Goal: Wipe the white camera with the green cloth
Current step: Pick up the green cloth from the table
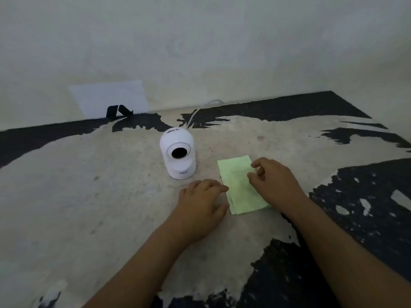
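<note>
A white dome camera (178,152) with a dark round lens stands upright on the worn table, its white cable (195,113) trailing back toward the wall. To its right lies a folded green cloth (239,186), flat on the surface. My left hand (203,205) rests palm down just below the camera, fingertips touching the cloth's left edge. My right hand (272,176) hovers over the cloth's right side with curled fingers; it holds nothing that I can see and covers that part of the cloth.
The table top (89,196) is pale with flaking black patches. A white sheet (109,97) leans against the wall at the back left, with a small black stand (117,111) in front of it. The wall rises right behind the table.
</note>
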Demonstrator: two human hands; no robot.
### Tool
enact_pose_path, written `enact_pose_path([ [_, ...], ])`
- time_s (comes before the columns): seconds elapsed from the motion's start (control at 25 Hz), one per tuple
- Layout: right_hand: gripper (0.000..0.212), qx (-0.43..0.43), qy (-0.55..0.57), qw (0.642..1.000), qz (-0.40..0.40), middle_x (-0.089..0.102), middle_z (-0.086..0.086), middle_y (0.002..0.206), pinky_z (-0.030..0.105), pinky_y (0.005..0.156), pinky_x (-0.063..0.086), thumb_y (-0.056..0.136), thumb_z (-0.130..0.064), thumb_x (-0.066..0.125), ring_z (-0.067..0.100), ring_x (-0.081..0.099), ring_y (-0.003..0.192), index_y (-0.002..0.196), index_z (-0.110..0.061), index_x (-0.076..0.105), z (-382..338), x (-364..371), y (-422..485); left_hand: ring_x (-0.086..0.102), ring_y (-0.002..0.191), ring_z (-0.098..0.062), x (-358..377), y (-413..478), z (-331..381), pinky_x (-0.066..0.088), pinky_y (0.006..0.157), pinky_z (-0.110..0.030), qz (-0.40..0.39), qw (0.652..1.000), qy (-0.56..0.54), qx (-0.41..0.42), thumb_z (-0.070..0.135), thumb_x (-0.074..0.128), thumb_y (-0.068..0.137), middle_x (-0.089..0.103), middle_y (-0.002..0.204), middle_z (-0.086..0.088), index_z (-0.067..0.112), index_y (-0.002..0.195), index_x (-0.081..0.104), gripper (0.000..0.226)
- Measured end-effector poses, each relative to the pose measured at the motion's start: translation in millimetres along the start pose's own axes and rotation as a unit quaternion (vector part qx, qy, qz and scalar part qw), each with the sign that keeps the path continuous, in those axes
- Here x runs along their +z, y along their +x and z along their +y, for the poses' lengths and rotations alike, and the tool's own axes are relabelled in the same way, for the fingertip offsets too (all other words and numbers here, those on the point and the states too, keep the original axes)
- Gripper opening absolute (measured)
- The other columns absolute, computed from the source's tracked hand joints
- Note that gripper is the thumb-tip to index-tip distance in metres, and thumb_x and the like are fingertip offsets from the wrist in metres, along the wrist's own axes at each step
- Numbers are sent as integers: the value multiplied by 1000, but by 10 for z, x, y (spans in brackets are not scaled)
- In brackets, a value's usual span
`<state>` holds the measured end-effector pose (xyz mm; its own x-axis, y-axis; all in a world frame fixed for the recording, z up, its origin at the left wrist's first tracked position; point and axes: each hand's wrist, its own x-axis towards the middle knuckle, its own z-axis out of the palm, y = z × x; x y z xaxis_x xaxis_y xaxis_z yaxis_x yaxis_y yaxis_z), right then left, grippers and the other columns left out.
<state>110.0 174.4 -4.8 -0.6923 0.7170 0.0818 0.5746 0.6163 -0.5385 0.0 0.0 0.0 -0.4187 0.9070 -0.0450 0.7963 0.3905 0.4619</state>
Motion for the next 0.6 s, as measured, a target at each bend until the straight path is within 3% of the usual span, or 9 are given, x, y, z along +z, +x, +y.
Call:
enact_pose_path([
  [0.16, 36, 39, -117, 992, -3, 61, 8, 104, 42, 85, 48, 87, -46, 53, 30, 56, 96, 109, -17, 58, -42, -27, -22, 26, 134, -18, 61, 0, 36, 22, 106, -37, 19, 998, 67, 3, 45, 41, 91, 38, 143, 11, 35, 135, 43, 44],
  [0.32, 17, 46, -75, 996, -31, 58, 0, 92, 40, 84, 43, 88, -40, 54, 30, 52, 97, 93, -24, 57, -49, -36, -66, 26, 134, -16, 74, -13, 19, 21, 107, -37, 27, 998, 63, -2, 45, 42, 91, 38, 143, 12, 36, 134, 45, 44],
  [0.44, 12, 21, 38, 999, -17, 53, -11, 74, 33, 70, 46, 89, -34, 57, 20, 56, 79, 83, -25, 52, -132, -67, -141, 35, 132, -16, 51, -27, 23, 27, 106, -37, 29, 999, 17, -1, 39, 44, 92, 44, 140, 9, 32, 130, 47, 38],
  [0.52, 11, 6, 132, 991, -16, 60, -5, 75, 26, 60, 43, 89, -30, 60, 14, 55, 70, 83, -24, 54, -258, -155, -212, 46, 122, -15, -18, -51, 52, 37, 101, -33, 49, 995, -86, -20, 36, 46, 93, 51, 135, 4, 27, 129, 46, 37],
  [0.6, 7, -10, 230, 973, -25, 67, 7, 76, 31, 62, 46, 88, -28, 62, 17, 57, 67, 84, -27, 56, -402, -253, -307, 54, 111, -10, -102, -130, 109, 42, 87, -23, 69, 978, -194, -42, 39, 46, 94, 58, 127, 4, 30, 133, 41, 40],
])
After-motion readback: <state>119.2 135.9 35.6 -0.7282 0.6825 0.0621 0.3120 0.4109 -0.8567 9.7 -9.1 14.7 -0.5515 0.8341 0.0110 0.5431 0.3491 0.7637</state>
